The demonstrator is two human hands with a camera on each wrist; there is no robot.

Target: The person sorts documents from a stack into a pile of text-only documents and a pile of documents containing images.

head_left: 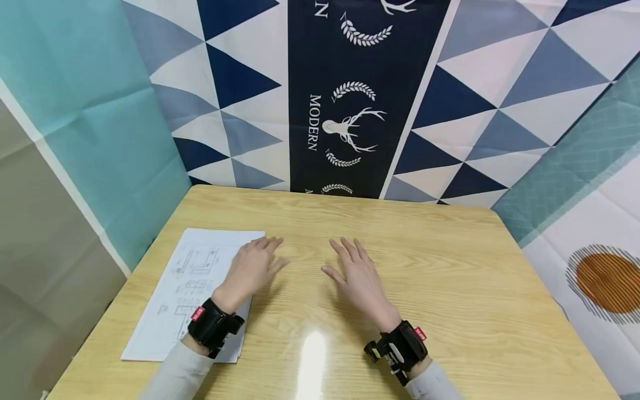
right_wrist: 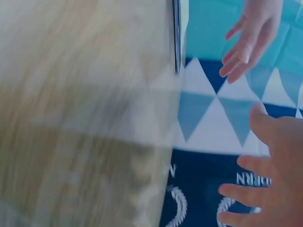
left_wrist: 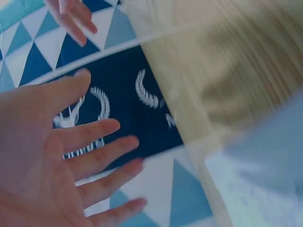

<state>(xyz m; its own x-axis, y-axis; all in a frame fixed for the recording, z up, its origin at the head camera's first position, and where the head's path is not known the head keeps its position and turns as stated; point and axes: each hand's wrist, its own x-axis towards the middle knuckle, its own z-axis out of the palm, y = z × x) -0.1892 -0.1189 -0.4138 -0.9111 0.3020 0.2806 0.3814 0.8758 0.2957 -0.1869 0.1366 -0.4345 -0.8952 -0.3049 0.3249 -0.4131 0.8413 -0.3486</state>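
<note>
My left hand [head_left: 252, 266] hovers over the right side of a stack of white paper sheets [head_left: 155, 328], fingers spread and holding nothing. The top sheet carries printed line drawings of angular parts. Across from it, my right hand [head_left: 359, 275] is held above the bare wood of the table, its fingers also extended and the thumb apart. In the left wrist view the left palm [left_wrist: 33, 156] shows with all fingers loosely straight. The right wrist view shows the right hand [right_wrist: 279, 170] at the edge, with the left hand [right_wrist: 255, 40] beyond it.
The light wooden table [head_left: 425, 266] reaches back to a patterned cloth [head_left: 350, 72] with triangles and deer heads. A teal cloth [head_left: 95, 128] hangs along the left side, and a white cloth with a brown circle [head_left: 607, 283] on the right. Glare marks the table's front middle.
</note>
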